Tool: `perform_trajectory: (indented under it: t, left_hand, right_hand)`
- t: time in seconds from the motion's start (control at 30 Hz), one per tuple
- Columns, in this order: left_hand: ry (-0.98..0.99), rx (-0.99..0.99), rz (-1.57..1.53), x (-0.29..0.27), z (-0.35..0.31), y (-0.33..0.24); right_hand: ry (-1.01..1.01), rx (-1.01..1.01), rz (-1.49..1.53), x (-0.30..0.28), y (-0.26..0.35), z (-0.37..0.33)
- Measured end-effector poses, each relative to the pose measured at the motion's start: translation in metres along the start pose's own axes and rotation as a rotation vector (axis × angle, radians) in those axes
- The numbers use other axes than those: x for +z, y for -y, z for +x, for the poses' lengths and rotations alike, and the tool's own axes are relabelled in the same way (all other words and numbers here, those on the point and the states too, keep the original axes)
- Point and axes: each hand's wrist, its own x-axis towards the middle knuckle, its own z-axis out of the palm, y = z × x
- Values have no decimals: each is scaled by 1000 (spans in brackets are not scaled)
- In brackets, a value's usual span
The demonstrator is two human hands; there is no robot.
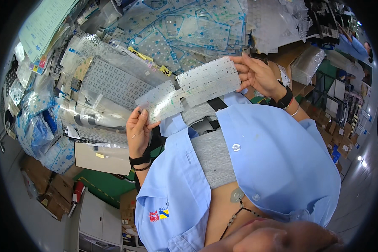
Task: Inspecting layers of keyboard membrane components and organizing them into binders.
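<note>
Head view shows your surface [92,157] heaped with clear blue-printed plastic sheets [185,33] at 12 o'clock, a grey keyboard membrane in a bag [113,82] at 10 o'clock, and cardboard boxes [50,189] down at 8 o'clock. Nothing stands between your hands and the white perforated membrane sheet [193,86] you hold above the pile. Your left hand [137,128] pinches its lower end at 7 o'clock; your right hand [256,75] grips its upper end at 3 o'clock.
</note>
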Motion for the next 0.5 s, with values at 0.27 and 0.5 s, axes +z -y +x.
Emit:
perform_trajectory:
  t: [0.27, 0.5]
  left_hand:
    - [-22, -27, 9, 0, -1, -3]
    - [-12, -20, 7, 0, 0, -2]
  right_hand:
    - [-13, -7, -34, 1, -1, 4]
    - [-30, -11, -74, 2, 0, 3]
